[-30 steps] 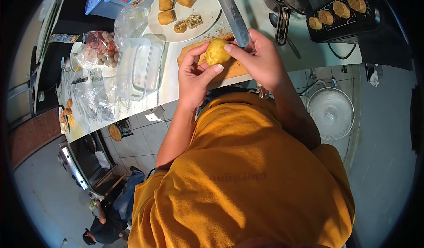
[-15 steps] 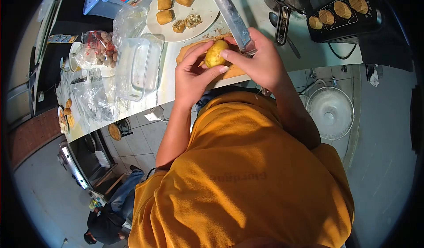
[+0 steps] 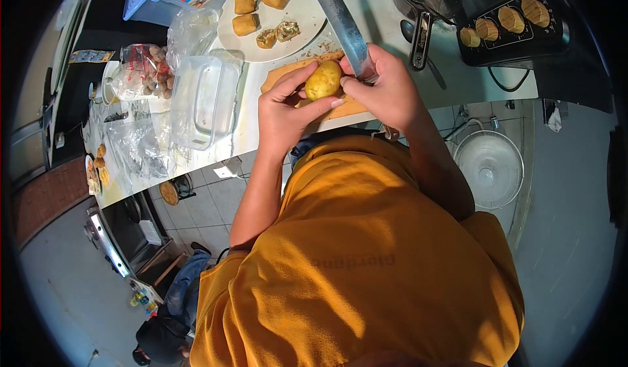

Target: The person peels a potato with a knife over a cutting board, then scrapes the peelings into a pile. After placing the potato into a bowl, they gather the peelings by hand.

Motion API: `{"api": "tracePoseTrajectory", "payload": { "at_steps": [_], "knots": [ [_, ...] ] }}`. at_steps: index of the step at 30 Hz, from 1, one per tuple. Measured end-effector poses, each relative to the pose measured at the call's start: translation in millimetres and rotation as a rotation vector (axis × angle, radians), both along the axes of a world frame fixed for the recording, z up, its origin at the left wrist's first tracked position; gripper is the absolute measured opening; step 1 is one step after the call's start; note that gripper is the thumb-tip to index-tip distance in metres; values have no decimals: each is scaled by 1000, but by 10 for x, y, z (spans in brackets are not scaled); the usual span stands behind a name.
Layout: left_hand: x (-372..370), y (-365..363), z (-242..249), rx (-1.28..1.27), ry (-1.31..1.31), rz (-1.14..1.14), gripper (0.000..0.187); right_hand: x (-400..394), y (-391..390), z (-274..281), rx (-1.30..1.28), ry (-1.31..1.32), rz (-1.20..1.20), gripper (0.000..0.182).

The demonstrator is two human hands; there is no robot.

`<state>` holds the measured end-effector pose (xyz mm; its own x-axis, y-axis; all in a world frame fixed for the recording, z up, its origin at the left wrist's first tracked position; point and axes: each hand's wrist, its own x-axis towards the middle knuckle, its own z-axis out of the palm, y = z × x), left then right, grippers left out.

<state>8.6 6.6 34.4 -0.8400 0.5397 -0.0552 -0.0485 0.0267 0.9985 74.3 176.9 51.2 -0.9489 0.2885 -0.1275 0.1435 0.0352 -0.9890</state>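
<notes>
A yellow-skinned potato (image 3: 323, 82) is held up over a wooden cutting board (image 3: 350, 107). My left hand (image 3: 286, 102) is closed around its left and lower side, thumb below and fingers above. In my right hand (image 3: 387, 86) is a wide-bladed knife (image 3: 340, 23), its blade pointing up and to the left past the potato. The right thumb lies close to the potato's right side. The knife's handle is hidden inside my right hand. Small brown scraps lie on the board's far edge.
Beyond the board, a white plate (image 3: 241, 44) carries several browned pastry squares. A clear plastic container (image 3: 205, 105) stands at left. At right are a black pan (image 3: 420, 36), a spoon (image 3: 435, 72) and a black appliance (image 3: 497, 50) with potato slices. Another person (image 3: 163, 337) is at lower left.
The potato has turned slightly and sits more upright in my left hand. My right thumb has drawn back from its face, and the knife blade has tilted. The other person has shifted slightly.
</notes>
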Motion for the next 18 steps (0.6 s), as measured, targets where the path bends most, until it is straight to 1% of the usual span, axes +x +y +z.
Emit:
{"api": "tracePoseTrajectory", "payload": {
  "at_steps": [1, 3, 8, 10, 12, 13, 14, 15, 18],
  "knots": [
    [-11, 0, -9, -1, -1, 0, 58, -11, 1, -20, -48, 57, -29, 24],
    [-19, -7, -35, -5, 167, -28, 60, 0, 6, 46, -57, 27, 4, 24],
    [-49, 1, -65, -12, 187, -42, 61, -13, 82, -10, -24, 16, 78, 26],
    [-50, -5, -77, -37, 202, -48, 61, -13, 95, -32, -63, -10, 111, 28],
    [-41, 15, -70, 45, 118, -40, 61, -23, 107, -48, -45, -6, 110, 28],
    [-57, 8, -79, 45, 118, -41, 61, -26, 114, -51, -25, -1, 105, 29],
    [-83, -10, -96, 20, 170, -54, 60, -26, 116, -47, -25, -2, 104, 29],
    [-99, -19, -104, -5, 222, -67, 60, -28, 112, -39, -63, 8, 109, 29],
    [-92, 17, -83, 46, 212, -61, 61, -40, 91, -51, -150, 27, 100, 30]
  ]
}}
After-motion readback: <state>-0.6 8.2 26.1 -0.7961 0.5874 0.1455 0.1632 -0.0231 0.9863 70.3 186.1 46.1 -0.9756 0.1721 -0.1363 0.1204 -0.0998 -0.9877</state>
